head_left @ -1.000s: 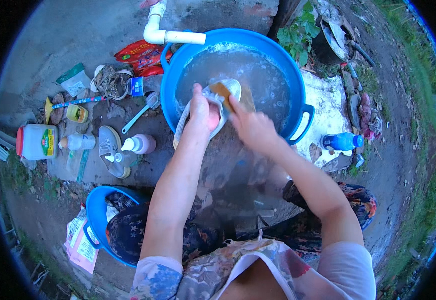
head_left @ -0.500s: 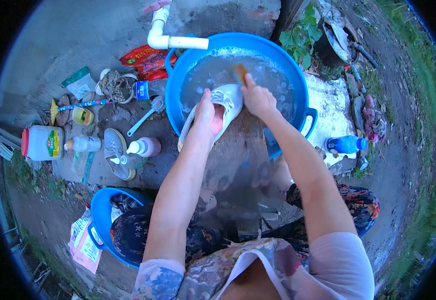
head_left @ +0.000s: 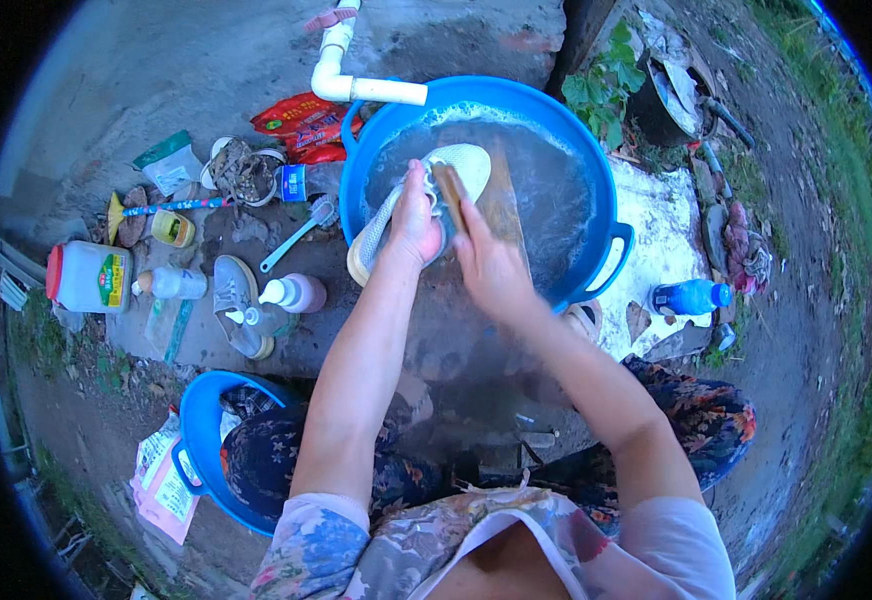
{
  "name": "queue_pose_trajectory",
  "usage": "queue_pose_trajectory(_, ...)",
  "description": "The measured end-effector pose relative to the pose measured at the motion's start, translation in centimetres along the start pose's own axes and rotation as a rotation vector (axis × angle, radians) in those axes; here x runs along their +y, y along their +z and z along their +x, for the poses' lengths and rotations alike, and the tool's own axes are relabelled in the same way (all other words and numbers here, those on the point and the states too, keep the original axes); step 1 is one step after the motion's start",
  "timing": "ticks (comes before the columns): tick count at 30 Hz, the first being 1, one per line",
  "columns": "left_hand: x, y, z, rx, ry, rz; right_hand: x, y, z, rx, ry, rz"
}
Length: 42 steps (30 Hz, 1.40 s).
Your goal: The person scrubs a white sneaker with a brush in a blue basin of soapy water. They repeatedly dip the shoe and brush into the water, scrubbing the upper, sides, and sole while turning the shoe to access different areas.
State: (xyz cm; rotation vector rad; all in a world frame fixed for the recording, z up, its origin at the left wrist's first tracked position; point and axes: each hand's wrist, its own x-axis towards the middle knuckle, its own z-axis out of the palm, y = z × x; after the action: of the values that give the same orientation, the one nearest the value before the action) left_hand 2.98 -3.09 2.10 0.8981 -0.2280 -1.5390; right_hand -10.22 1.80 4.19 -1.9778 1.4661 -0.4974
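A pale mesh lace-up shoe (head_left: pixel 469 163) is held over the near side of a large blue basin (head_left: pixel 611 180) of murky, sudsy water. My left hand (head_left: pixel 418 230) is closed around the shoe at its opening, and part of the shoe is hidden behind it. In my right hand (head_left: pixel 491 265) is a wooden-backed scrubbing brush (head_left: pixel 449 195), which lies across the lace area; its bristles are hidden. A wooden board (head_left: pixel 504 200) slopes into the water beneath the shoe.
A white pipe (head_left: pixel 386 91) juts over the basin's far rim. To the left lie a grey shoe (head_left: pixel 231 290), a pump bottle (head_left: pixel 296 293), a long-handled brush (head_left: pixel 296 238) and a red-lidded jar (head_left: pixel 89 277). A blue bottle (head_left: pixel 691 297) lies right; a small blue tub (head_left: pixel 196 430) stands near left.
My right hand has brought the brush leftward and nearer, from beside the shoe onto its laces. The shoe has tilted in my left hand, its toe now higher in view.
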Motion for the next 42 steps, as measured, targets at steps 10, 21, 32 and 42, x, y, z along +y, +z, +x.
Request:
queue_pose_trajectory(10, -4.0, -1.1, -0.9, -0.025, -0.052, -0.020, 1.8, 1.0, -1.0, 0.107, -0.114, -0.105)
queue_pose_trajectory(21, -5.1, -1.0, -0.2, -0.096, 0.107, -0.073, 2.8, -0.3, 3.4, 0.121, -0.060, -0.123)
queue_pose_trajectory(32, -5.2, -0.7, -0.1, -0.105, 0.033, -0.193, 2.6, -0.4, 6.3, 0.110, 0.125, -0.155)
queue_pose_trajectory(42, -3.6, -0.1, -0.8, -0.072, 0.013, -0.224, 1.2, 1.7, 4.2, 0.056, -0.076, -0.267)
